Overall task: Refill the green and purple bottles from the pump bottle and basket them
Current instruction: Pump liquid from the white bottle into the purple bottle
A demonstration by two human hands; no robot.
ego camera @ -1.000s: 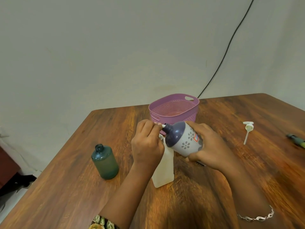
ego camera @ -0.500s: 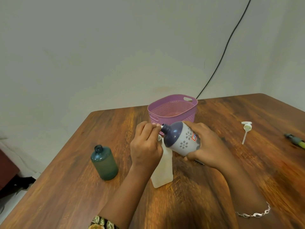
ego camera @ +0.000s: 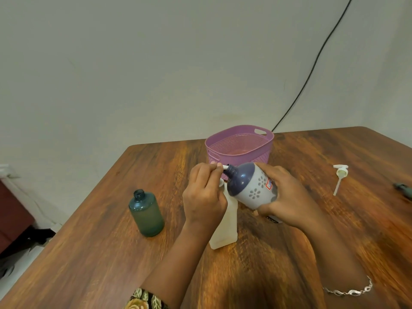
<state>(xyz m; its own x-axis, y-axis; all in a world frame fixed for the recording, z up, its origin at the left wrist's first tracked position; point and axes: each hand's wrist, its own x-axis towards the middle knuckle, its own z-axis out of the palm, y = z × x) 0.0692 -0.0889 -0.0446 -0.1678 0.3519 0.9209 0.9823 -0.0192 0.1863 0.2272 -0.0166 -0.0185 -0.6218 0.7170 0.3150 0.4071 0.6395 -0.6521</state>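
My right hand [ego camera: 287, 201] grips the purple bottle [ego camera: 249, 186], grey-white with flower marks, and holds it tilted with its neck to the left. Fingers of my left hand [ego camera: 204, 197] pinch a small white piece [ego camera: 225, 167] at the bottle's mouth. Below both hands the translucent white pump bottle [ego camera: 225, 230] stands on the table without its pump, its top partly hidden by my left hand. The green bottle [ego camera: 146, 214] stands upright and uncapped to the left. Behind the hands sits the purple basket [ego camera: 260, 156].
The white pump head [ego camera: 340, 175] with its tube lies on the wooden table [ego camera: 111, 253] at the right. A dark green object [ego camera: 403, 190] lies at the right edge. A black cable [ego camera: 312, 70] runs down the wall behind the basket.
Hardly anything: both hands stay at the purple bottle's mouth, and only the view shifts a little.
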